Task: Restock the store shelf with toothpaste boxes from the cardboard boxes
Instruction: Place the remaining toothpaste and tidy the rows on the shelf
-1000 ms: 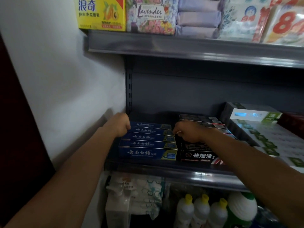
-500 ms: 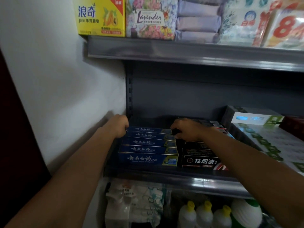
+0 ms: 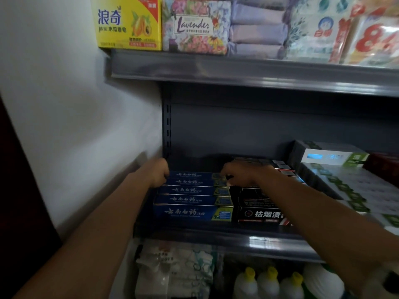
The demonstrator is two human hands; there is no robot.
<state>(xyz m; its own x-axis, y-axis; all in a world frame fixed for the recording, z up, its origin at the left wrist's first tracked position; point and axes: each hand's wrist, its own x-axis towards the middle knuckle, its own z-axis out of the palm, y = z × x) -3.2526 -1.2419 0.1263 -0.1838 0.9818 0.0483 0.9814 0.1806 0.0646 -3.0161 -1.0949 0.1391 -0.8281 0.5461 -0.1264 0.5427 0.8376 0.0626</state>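
Several blue toothpaste boxes (image 3: 194,199) lie in a row from front to back on the left of the grey middle shelf (image 3: 226,236). My left hand (image 3: 158,172) curls over the left end of the rearmost blue boxes. My right hand (image 3: 241,172) grips their right end, fingers closed on the box edge. Black toothpaste boxes (image 3: 259,214) lie right beside the blue row, partly under my right forearm. No cardboard box is in view.
White and green boxes (image 3: 336,180) fill the shelf's right side. The upper shelf (image 3: 237,71) holds a yellow soap box (image 3: 129,24), a Lavender pack (image 3: 194,26) and tissue packs. Below stand yellow-capped bottles (image 3: 267,283) and wrapped packs (image 3: 172,268). A white wall (image 3: 75,104) bounds the left.
Both hands stay on the ends of the rear blue boxes and have slid slightly toward the back of the shelf. The camera has tilted down a little.
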